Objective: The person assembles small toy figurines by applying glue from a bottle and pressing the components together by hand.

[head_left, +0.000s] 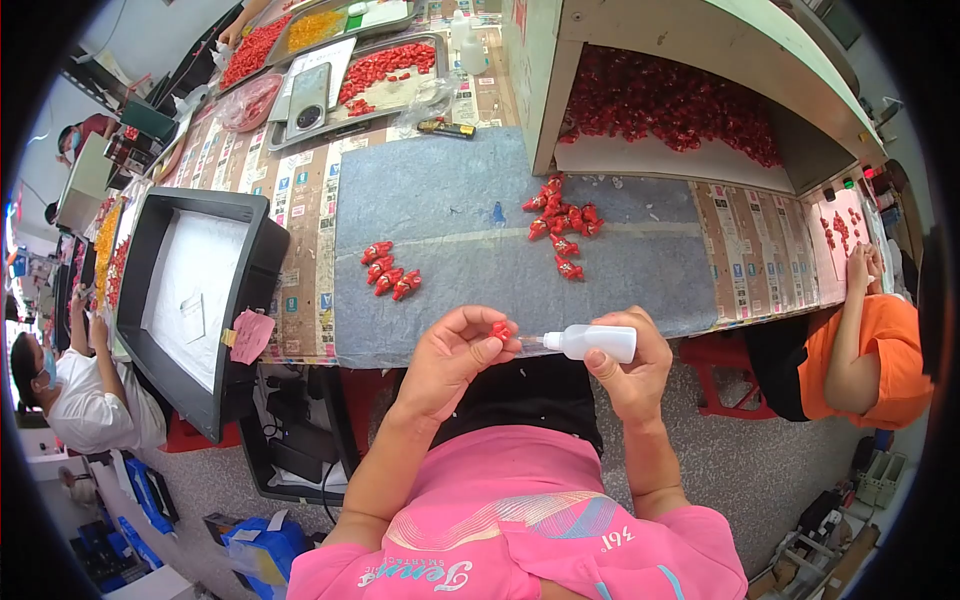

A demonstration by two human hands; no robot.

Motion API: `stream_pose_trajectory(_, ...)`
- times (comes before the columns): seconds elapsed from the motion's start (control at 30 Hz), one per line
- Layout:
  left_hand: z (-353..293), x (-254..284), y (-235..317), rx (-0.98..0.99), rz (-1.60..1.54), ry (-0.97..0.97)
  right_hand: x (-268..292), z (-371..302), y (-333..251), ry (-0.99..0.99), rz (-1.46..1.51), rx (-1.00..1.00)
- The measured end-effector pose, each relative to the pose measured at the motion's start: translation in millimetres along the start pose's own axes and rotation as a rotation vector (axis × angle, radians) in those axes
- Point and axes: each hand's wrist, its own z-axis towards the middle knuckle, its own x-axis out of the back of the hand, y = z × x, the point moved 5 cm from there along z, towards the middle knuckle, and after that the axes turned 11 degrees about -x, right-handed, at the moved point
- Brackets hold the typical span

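Note:
Between the thumb and fingers of my left hand (455, 360) is a small red plastic piece (499, 331), held over the table's front edge. My right hand (637, 365) is closed around a white squeeze bottle (597, 343). The bottle lies sideways, its thin nozzle pointing left at the red piece; whether the tip touches it I cannot tell. On the blue-grey mat (450, 210) beyond my hands sit a short row of red figures (390, 271) at the left and a looser cluster of red figures (562, 222) at the right.
An open-fronted box (540, 90) at the back right holds a heap of red pieces (670, 105). A black tray (265, 235) stands at the left. Behind the mat are a metal tray (425, 95), a phone (308, 97), a marker (446, 129) and another bottle (472, 50). Co-workers sit at both sides.

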Motion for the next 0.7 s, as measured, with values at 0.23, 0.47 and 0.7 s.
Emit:
stream_pose_trajectory(0.23, -0.4, 0.8, -1.2, -0.018, -0.024, -0.002, -0.5, -1.5, -1.1, -0.001, -0.007, 0.007)
stream_pose_trajectory(0.47, -0.4, 2.4, -2.0, 0.003, -0.033, 0.009, -1.1, -0.8, -1.9, -0.021, -0.010, 0.054)
stream_pose_trajectory(0.7, -1.8, 0.6, -0.8, 0.024, -0.008, -0.002, -2.5, -0.2, -1.6, -0.020, -0.014, 0.061)
